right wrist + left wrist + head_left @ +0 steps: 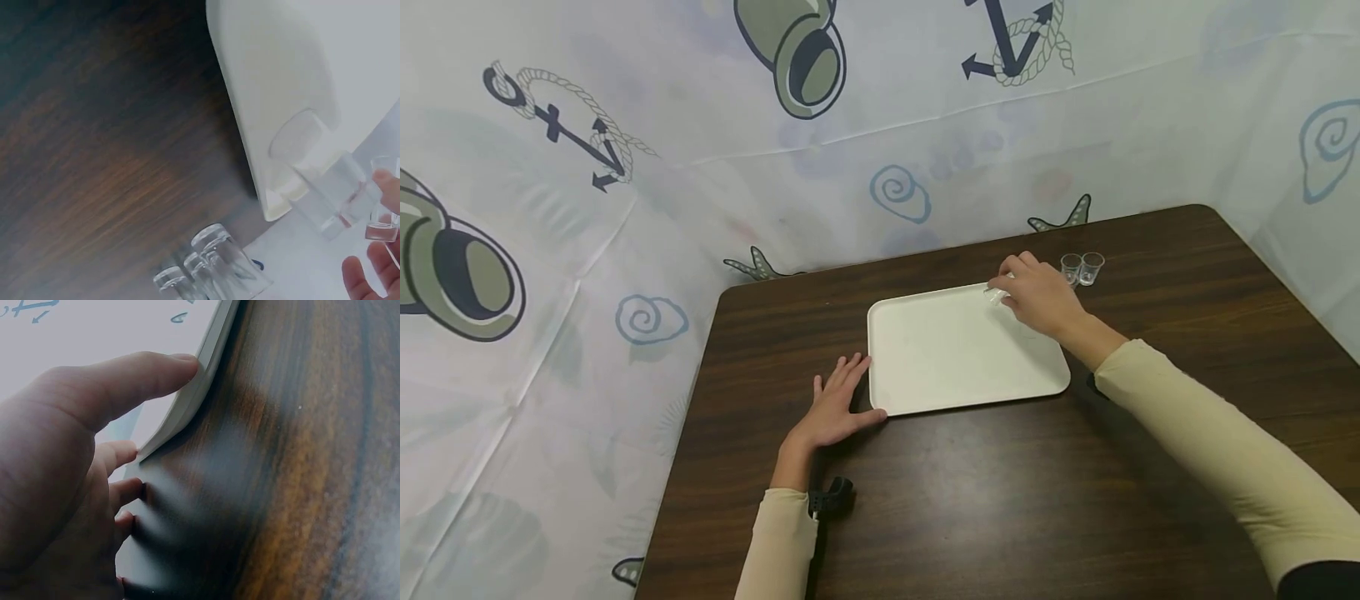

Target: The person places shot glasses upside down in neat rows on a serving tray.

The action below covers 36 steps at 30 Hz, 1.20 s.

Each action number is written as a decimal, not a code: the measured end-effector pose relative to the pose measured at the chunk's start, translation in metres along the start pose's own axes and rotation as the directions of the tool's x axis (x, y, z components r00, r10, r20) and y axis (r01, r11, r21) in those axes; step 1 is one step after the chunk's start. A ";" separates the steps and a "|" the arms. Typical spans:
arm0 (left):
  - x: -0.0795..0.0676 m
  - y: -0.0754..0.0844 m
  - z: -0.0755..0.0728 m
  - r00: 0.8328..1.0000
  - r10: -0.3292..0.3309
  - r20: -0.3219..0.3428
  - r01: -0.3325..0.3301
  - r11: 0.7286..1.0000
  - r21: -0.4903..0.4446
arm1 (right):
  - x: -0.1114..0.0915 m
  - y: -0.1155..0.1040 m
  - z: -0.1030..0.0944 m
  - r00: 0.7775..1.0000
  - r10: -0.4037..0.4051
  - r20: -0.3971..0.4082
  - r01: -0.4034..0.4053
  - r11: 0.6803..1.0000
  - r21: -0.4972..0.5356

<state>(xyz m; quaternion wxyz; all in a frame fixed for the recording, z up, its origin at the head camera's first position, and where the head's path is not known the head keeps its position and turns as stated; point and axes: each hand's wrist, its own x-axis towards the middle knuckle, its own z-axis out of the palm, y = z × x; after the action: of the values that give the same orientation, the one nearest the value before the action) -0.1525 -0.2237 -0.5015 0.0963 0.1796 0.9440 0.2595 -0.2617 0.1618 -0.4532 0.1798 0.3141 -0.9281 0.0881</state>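
A white rectangular tray [958,358] lies on the dark wooden table. My left hand [835,408] is at its near left corner, fingers spread and fairly straight, with the thumb [150,372] on the tray's rim in the left wrist view. Over the far right part of the tray, my right hand [1037,296] pinches a small clear glass [380,230] between thumb and fingers. Beside it in the right wrist view, another clear glass shape [328,187] overlaps the tray's corner. Part of the held glass is hidden by the fingers in the head view.
A small cluster of clear shot glasses [1091,268] stands on the table beyond the tray, right of my right hand. The wooden table [970,492] extends to its far edge, where a patterned cloth backdrop [820,192] hangs behind and to the left.
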 end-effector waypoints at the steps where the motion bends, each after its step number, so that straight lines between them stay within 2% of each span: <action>1: 0.000 0.000 0.000 1.000 0.002 0.000 -0.002 1.000 0.000 | 0.001 0.000 0.002 1.000 -0.006 0.021 0.006 1.000 -0.026; 9: 0.000 0.001 -0.001 1.000 -0.005 0.005 0.005 1.000 0.002 | 0.006 -0.006 0.019 0.988 -0.087 0.128 0.111 0.975 -0.191; 14: 0.000 0.001 0.000 1.000 -0.003 0.016 0.003 1.000 0.004 | 0.006 -0.011 0.022 0.967 -0.134 0.217 0.196 0.935 -0.296; 19: 0.000 0.001 0.000 1.000 0.003 0.009 -0.003 1.000 -0.002 | 0.008 -0.014 0.024 0.958 -0.165 0.235 0.240 0.909 -0.340; 29: 0.000 0.001 -0.001 1.000 -0.023 0.017 0.022 1.000 0.007 | 0.009 -0.015 0.032 0.968 -0.169 0.186 0.217 0.937 -0.275; 36: 0.001 0.000 0.000 1.000 -0.025 0.016 0.025 1.000 0.014 | 0.008 -0.019 0.025 0.981 -0.110 0.162 0.137 0.976 -0.169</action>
<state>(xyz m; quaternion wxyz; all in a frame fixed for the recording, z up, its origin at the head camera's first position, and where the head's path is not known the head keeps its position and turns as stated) -0.1536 -0.2233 -0.5013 0.1059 0.1704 0.9472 0.2501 -0.2631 0.1358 -0.4725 0.1412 0.3597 -0.9218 -0.0314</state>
